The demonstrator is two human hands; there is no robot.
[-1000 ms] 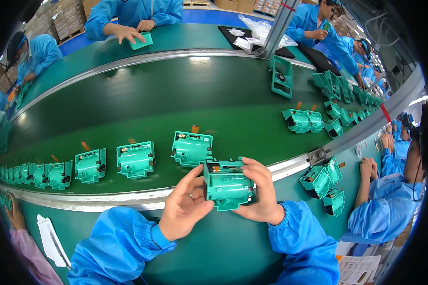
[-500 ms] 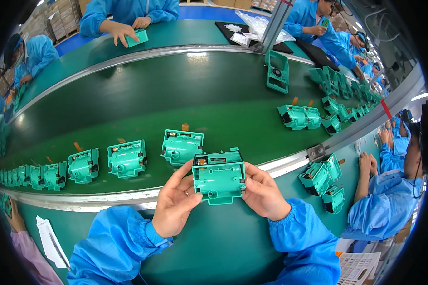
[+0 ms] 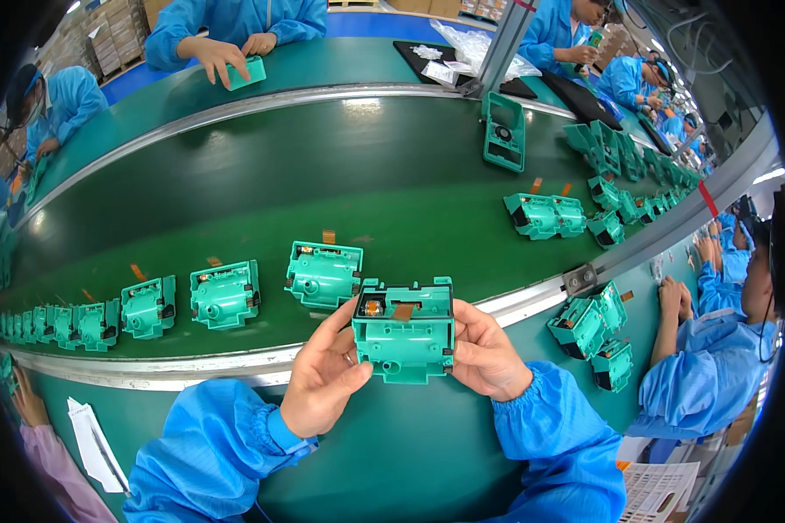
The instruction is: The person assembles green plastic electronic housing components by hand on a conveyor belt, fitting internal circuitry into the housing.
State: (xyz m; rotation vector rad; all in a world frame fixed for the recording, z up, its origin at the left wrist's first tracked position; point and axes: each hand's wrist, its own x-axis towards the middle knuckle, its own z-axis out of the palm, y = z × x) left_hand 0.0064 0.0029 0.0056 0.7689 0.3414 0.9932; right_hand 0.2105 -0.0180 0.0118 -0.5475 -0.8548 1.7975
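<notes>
Between my two hands is a green plastic housing, held above the near edge of the conveyor. Its upper side is tipped toward me, showing a dark recess with a coppery part and an orange-brown ribbon cable. My left hand grips the left side, thumb at the lower left corner and fingers behind. On the opposite side my right hand pinches the edge, its thumb near a small black part. Just beyond, another green housing lies on the belt with its ribbon cable sticking up.
A row of green housings runs leftward along the conveyor belt; more sit at right. A metal rail borders the belt. Several housings rest on the table beside a co-worker. White papers lie at left.
The held housing has tilted, bringing its recess and ribbon cable into view. Housings on the belt have shifted slightly left. Both hands keep their grip.
</notes>
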